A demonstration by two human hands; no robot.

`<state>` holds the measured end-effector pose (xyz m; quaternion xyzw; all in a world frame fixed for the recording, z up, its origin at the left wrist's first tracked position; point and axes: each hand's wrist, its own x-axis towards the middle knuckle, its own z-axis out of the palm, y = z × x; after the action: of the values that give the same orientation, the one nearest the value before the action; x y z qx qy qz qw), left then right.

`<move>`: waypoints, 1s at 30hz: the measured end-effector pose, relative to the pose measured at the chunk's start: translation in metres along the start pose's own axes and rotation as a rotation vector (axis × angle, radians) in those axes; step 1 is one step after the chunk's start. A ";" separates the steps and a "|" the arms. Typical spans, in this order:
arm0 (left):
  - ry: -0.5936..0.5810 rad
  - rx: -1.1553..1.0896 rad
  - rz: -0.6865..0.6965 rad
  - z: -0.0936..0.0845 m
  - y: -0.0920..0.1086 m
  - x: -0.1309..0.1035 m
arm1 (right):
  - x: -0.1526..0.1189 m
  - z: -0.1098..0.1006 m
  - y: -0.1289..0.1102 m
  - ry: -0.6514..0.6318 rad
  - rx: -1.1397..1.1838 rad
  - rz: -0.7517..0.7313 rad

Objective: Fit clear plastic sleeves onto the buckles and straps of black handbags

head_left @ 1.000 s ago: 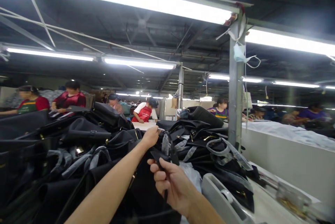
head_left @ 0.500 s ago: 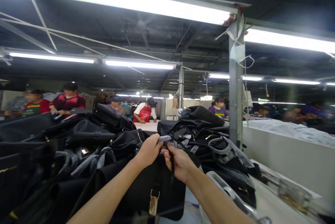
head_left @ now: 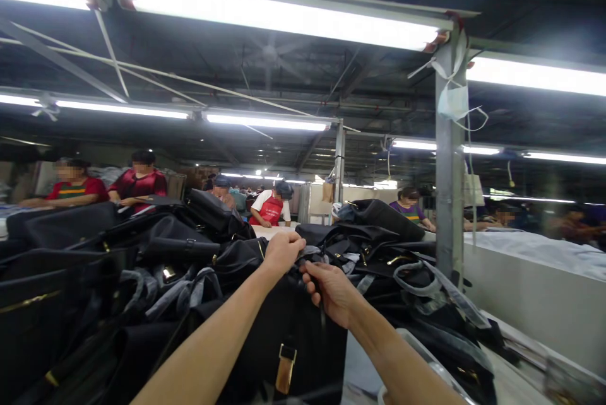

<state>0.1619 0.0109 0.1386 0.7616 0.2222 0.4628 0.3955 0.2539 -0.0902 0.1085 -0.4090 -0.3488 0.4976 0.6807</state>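
A black bag with a gold buckle on its front hangs or stands upright below my hands. My left hand is closed at the bag's top, by a handle wrapped in clear plastic. Just to its right, my right hand pinches a thin black strap at the top of the bag, its other fingers curled. The fingertips of both hands are close together. Exactly what lies between the left fingers is hidden.
Black bags with plastic-wrapped handles are piled left, behind and right. A metal post with a hanging face mask rises at right. White material lies beyond a pale partition. Several people work in the background.
The view has shifted, so the surroundings sit farther right. My left hand has its fingers higher over the bag's top, and my right hand has turned slightly, still pinching.
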 end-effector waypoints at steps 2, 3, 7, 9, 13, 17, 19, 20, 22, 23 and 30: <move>0.084 -0.004 0.054 0.000 0.003 0.000 | -0.004 -0.005 0.002 -0.041 -0.023 -0.004; 0.126 -0.009 0.077 -0.001 0.005 0.001 | -0.006 -0.006 0.004 -0.065 -0.029 -0.006; 0.257 -0.075 0.128 -0.012 0.020 -0.003 | -0.018 -0.012 0.008 -0.225 -0.117 0.017; 0.251 -0.115 0.131 -0.018 0.028 -0.013 | -0.020 -0.016 0.009 -0.292 -0.196 0.009; 0.041 -0.254 0.146 -0.023 0.031 -0.053 | -0.017 -0.023 0.007 -0.306 -0.392 -0.098; -0.031 -0.432 0.095 -0.016 0.014 -0.087 | -0.013 -0.023 0.009 -0.290 -0.478 -0.134; 0.017 -0.584 -0.064 -0.010 0.003 -0.092 | -0.015 -0.020 0.011 -0.340 -0.475 -0.116; 0.039 -0.643 -0.146 -0.008 -0.002 -0.093 | -0.017 -0.019 0.011 -0.366 -0.478 -0.118; 0.084 -0.695 -0.251 -0.005 -0.008 -0.092 | -0.020 -0.017 0.011 -0.389 -0.494 -0.148; 0.091 -0.709 -0.279 -0.005 -0.010 -0.091 | -0.020 -0.017 0.010 -0.390 -0.508 -0.164; -0.048 -0.699 -0.455 -0.014 -0.016 -0.088 | -0.013 -0.015 0.017 -0.204 -0.621 -0.240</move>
<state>0.1082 -0.0364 0.0826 0.5233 0.2050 0.3934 0.7276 0.2573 -0.1033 0.0862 -0.5009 -0.5955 0.3226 0.5390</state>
